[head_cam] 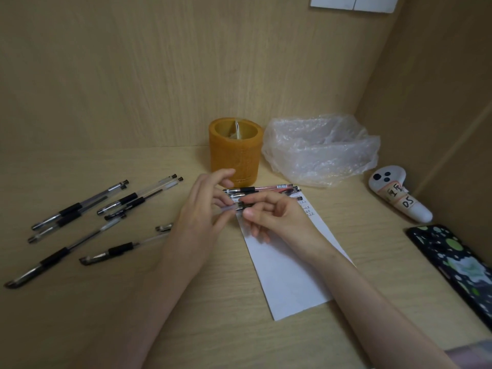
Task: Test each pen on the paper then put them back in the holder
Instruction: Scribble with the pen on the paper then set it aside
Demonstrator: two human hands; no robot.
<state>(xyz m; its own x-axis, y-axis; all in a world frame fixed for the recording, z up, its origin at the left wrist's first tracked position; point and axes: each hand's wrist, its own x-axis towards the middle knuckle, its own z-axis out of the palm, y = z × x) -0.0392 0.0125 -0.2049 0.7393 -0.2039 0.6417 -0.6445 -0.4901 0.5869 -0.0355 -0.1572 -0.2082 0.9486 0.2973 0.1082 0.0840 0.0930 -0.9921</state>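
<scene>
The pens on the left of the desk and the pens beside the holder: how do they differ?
The left pens lie spread apart on bare desk; the pens beside the holder lie bunched together at the paper's top edge. The left pens are all black and clear; the bunch includes a pink one. All lie flat, outside the holder.

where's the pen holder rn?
In the head view the orange cylindrical pen holder stands upright at the back centre of the wooden desk, against the rear panel, just left of the crumpled clear plastic bag and behind the left hand.
</scene>
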